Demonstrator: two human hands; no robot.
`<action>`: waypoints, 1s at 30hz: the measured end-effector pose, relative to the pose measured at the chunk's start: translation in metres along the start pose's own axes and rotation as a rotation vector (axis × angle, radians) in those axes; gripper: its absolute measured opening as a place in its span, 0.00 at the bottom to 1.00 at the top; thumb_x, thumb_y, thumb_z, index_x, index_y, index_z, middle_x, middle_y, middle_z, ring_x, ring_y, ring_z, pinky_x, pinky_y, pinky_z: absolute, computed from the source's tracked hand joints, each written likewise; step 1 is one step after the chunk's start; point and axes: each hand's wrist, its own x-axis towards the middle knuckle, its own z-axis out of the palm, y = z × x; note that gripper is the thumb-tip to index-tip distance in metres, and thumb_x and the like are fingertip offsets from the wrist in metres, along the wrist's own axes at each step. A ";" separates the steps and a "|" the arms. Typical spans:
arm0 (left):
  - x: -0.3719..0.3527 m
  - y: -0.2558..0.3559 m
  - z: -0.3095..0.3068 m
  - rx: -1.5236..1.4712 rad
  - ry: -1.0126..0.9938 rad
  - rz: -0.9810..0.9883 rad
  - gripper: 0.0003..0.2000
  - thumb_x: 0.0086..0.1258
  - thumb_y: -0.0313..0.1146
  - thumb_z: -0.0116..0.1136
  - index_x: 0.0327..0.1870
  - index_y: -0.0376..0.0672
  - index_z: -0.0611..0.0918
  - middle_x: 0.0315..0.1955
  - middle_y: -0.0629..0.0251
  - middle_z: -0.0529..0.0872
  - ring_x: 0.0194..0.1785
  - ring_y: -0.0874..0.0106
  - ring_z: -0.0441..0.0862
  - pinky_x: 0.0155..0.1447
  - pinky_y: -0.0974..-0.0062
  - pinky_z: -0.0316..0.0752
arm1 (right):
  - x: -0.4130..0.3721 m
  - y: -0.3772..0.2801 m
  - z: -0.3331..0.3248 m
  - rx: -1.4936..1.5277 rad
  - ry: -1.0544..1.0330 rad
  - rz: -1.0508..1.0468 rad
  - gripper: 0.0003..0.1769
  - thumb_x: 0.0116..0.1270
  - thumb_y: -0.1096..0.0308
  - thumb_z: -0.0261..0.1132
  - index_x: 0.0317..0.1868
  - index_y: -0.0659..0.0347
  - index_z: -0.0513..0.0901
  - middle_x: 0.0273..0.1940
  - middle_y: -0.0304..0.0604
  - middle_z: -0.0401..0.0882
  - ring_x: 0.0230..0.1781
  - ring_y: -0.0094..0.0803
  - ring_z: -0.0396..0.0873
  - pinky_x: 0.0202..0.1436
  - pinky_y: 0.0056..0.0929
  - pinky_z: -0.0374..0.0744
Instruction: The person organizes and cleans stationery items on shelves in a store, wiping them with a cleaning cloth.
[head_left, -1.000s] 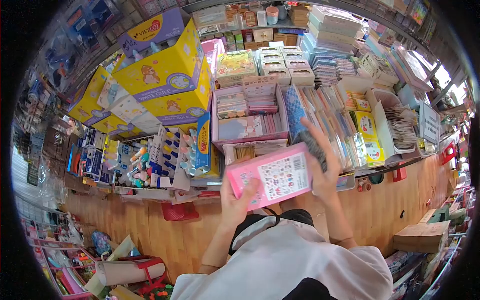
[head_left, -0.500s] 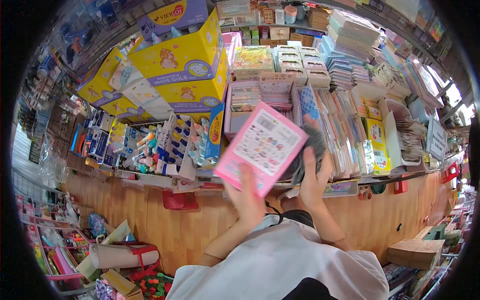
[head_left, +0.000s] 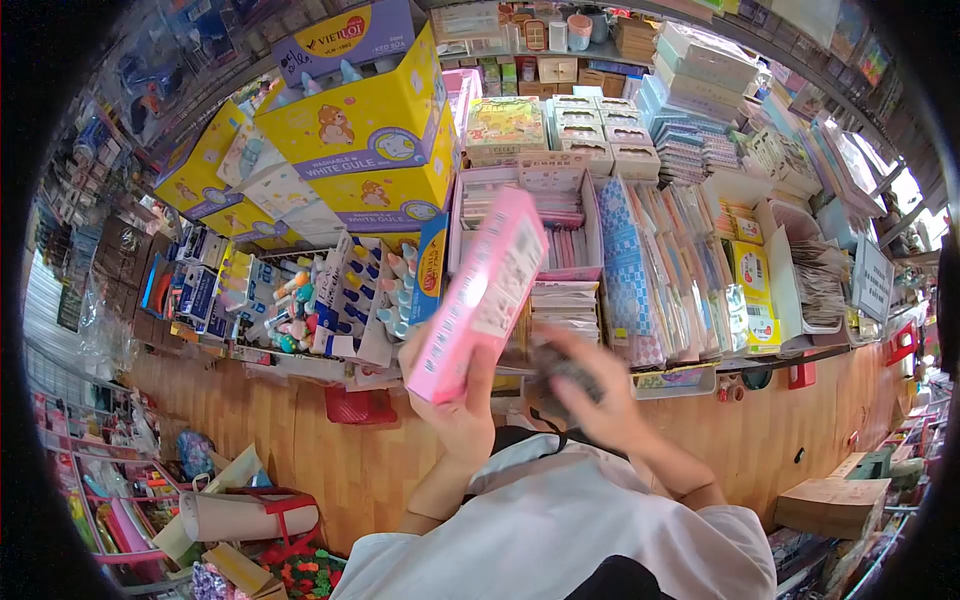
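Observation:
My left hand point(head_left: 462, 415) is closed around the lower end of a pink box point(head_left: 470, 310). The box stands tilted, with its narrow printed side turned up and part of a white label panel showing on its right face. My right hand point(head_left: 612, 408) grips a dark grey cloth point(head_left: 562, 375), smeared by motion. It is low and to the right of the box, in front of my body, and the cloth appears apart from the box. Behind the box stands a white-and-pink bin point(head_left: 592, 225) of small packets, with a stack of thin packs point(head_left: 565, 310) just in front of it.
Yellow glue cartons point(head_left: 350, 150) are piled at the left, above trays of glue bottles point(head_left: 355, 290). Upright folders and packets point(head_left: 670, 265) fill the right side. A red stool point(head_left: 360, 404) is under the display's front edge. A cardboard box point(head_left: 830, 505) lies at lower right.
The pink box has turned from its broad printed back to its narrow side. My right hand and the cloth have moved down and left, closer to my body.

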 end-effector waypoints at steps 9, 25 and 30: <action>0.010 0.000 -0.008 -0.295 -0.383 0.006 0.24 0.58 0.25 0.71 0.56 0.38 0.76 0.52 0.52 0.81 0.56 0.61 0.79 0.66 0.61 0.69 | 0.029 -0.023 -0.094 -0.121 0.068 -0.080 0.21 0.52 0.73 0.72 0.49 0.66 0.84 0.49 0.48 0.84 0.46 0.33 0.81 0.55 0.34 0.77; -0.024 0.001 -0.053 0.071 -0.087 -0.062 0.18 0.69 0.21 0.56 0.60 0.38 0.73 0.64 0.58 0.70 0.65 0.68 0.70 0.69 0.68 0.64 | 0.274 0.054 -0.114 -0.973 0.394 -0.717 0.13 0.51 0.72 0.71 0.40 0.60 0.83 0.43 0.44 0.82 0.46 0.43 0.79 0.49 0.40 0.76; -0.030 0.008 -0.075 0.112 0.034 -0.043 0.17 0.70 0.21 0.55 0.60 0.38 0.73 0.63 0.56 0.69 0.65 0.66 0.71 0.68 0.68 0.66 | 0.302 0.099 -0.101 -1.019 0.012 -0.516 0.12 0.51 0.66 0.72 0.32 0.63 0.80 0.33 0.49 0.79 0.39 0.49 0.80 0.42 0.44 0.76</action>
